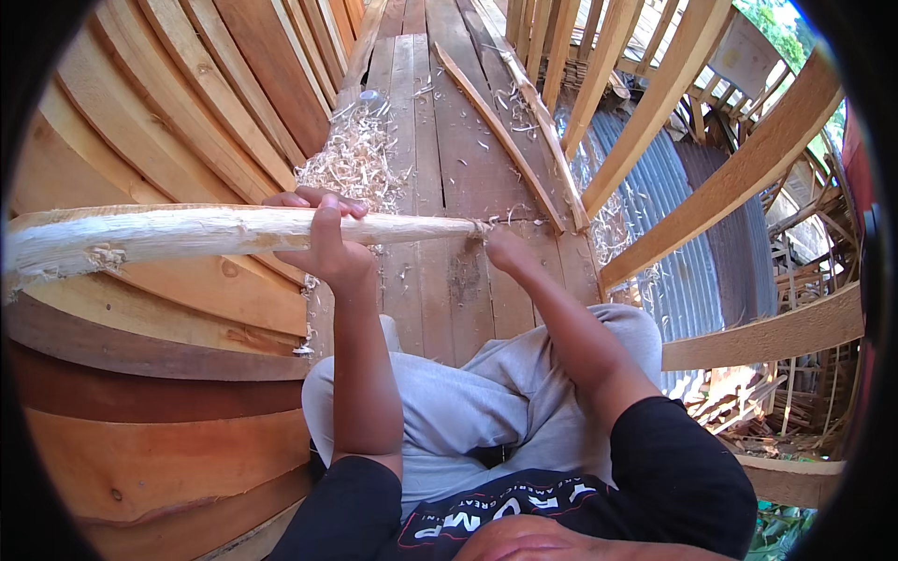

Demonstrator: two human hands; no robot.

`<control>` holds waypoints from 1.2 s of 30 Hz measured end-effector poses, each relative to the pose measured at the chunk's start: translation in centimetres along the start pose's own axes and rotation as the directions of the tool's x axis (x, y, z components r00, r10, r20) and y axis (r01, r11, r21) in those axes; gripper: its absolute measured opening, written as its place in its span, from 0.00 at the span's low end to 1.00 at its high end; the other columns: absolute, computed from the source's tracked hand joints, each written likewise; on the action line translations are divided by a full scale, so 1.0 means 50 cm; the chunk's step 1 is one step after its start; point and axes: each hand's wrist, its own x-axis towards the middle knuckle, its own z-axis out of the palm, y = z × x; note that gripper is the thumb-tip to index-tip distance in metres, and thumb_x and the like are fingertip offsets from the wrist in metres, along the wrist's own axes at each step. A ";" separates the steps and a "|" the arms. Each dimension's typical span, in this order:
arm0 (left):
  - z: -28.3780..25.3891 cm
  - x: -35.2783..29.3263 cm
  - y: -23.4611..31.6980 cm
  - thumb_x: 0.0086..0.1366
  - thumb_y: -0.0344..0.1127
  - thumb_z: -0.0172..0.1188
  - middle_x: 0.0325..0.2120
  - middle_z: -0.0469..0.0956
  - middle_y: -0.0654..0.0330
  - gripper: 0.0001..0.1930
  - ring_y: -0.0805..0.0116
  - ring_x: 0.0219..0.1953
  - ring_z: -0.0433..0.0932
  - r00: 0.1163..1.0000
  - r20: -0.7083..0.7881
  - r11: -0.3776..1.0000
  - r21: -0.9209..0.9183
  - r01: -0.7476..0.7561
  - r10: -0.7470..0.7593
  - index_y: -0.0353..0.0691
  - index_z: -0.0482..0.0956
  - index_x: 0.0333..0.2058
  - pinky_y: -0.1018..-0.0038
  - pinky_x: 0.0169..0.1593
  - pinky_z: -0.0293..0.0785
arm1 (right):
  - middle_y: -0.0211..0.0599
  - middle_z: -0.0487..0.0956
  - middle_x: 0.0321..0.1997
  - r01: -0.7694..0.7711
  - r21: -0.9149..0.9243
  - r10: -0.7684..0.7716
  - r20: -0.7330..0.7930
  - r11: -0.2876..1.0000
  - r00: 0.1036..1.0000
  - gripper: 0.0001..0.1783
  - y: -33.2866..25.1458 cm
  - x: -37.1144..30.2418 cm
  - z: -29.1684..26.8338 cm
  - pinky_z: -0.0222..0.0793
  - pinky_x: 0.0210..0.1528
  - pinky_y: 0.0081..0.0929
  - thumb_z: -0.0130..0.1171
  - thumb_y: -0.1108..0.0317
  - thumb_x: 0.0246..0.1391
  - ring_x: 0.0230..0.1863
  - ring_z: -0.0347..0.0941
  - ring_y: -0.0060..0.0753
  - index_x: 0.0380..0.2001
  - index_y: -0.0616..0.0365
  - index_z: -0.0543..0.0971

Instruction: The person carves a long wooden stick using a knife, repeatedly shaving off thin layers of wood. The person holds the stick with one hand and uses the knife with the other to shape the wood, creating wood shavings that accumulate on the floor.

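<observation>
A long, pale, peeled wooden pole [187, 232] lies crosswise in front of me, thick at the left and tapering to the right. My left hand [329, 238] is wrapped round its middle, with the thumb over the top. At the thin end, my right hand [506, 248] is closed and touches the wood; what its fingers hold is hidden. A small curl of wood [484, 227] shows beside the right knuckles. Rough, torn wood marks the pole's thick left part.
Wood shavings [360, 159] are heaped on the plank floor [426, 290]. A narrow wooden strip [500, 136] lies slanting beyond my right hand. Upright boards [178, 103] line the left; slatted railing posts [669, 117] stand at the right, above corrugated metal sheets [664, 224]. My crossed legs are close below.
</observation>
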 end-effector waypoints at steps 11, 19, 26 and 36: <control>-0.013 0.005 0.001 0.51 0.26 0.52 0.16 0.65 0.60 0.13 0.67 0.18 0.69 0.999 -0.042 0.994 0.112 0.007 -0.002 0.44 0.62 0.36 0.70 0.26 0.72 | 0.69 0.75 0.43 -0.185 0.287 0.155 0.126 0.940 0.980 0.30 -0.185 -0.025 -0.066 0.66 0.51 0.52 0.30 0.57 0.64 0.45 0.73 0.67 0.39 0.74 0.75; -0.025 0.025 0.002 0.50 0.23 0.51 0.16 0.64 0.58 0.14 0.71 0.16 0.67 0.998 -0.004 0.997 0.040 -0.067 0.068 0.39 0.60 0.35 0.77 0.21 0.70 | 0.64 0.77 0.45 -0.164 0.281 0.126 0.151 0.945 0.981 0.27 -0.264 -0.064 -0.117 0.65 0.56 0.49 0.32 0.59 0.62 0.50 0.73 0.61 0.39 0.72 0.77; -0.010 0.015 -0.006 0.50 0.25 0.50 0.15 0.63 0.59 0.13 0.71 0.15 0.66 0.998 0.022 0.997 0.044 -0.062 0.061 0.40 0.59 0.34 0.78 0.21 0.69 | 0.68 0.75 0.46 -0.172 0.122 0.165 0.065 0.978 0.984 0.28 -0.073 0.016 0.003 0.64 0.55 0.52 0.35 0.57 0.60 0.51 0.72 0.63 0.39 0.72 0.78; -0.007 0.025 -0.009 0.49 0.26 0.49 0.14 0.61 0.59 0.12 0.69 0.14 0.65 0.998 0.037 0.999 0.021 -0.041 0.041 0.40 0.59 0.34 0.77 0.21 0.69 | 0.71 0.75 0.35 -0.151 0.159 0.152 0.009 0.976 0.988 0.29 -0.099 0.013 -0.011 0.69 0.48 0.50 0.32 0.58 0.61 0.42 0.74 0.67 0.30 0.73 0.76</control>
